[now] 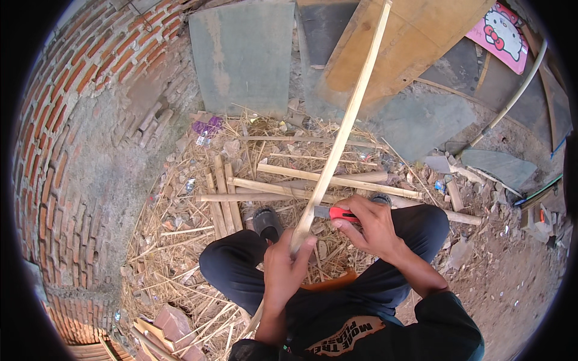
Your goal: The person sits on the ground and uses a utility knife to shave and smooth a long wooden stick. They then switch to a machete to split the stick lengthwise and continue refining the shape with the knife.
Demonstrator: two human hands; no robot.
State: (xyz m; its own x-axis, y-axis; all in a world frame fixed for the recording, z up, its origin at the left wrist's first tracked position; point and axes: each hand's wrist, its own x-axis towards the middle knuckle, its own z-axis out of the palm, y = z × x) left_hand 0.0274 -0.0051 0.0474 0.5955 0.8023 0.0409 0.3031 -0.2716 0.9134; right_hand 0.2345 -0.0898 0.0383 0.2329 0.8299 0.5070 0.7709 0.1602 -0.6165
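A long, pale bamboo strip (342,141) slants up and away from my lap, its far end at the top edge of the view. My left hand (283,265) is closed around its lower part, between my knees. In my right hand (376,227) is a red utility knife (343,215), the fingers wrapped round its handle. The knife's blade (322,212) points left and meets the strip's right side just above my left hand. Part of the handle is hidden by my right fingers.
Several split bamboo pieces (337,177) lie crossed beyond my feet, over straw-like shavings (174,253) and rubble. A brick wall (78,150) stands at the left. Grey boards (241,60), a brown board (403,42) and a pink panel (498,37) are at the back.
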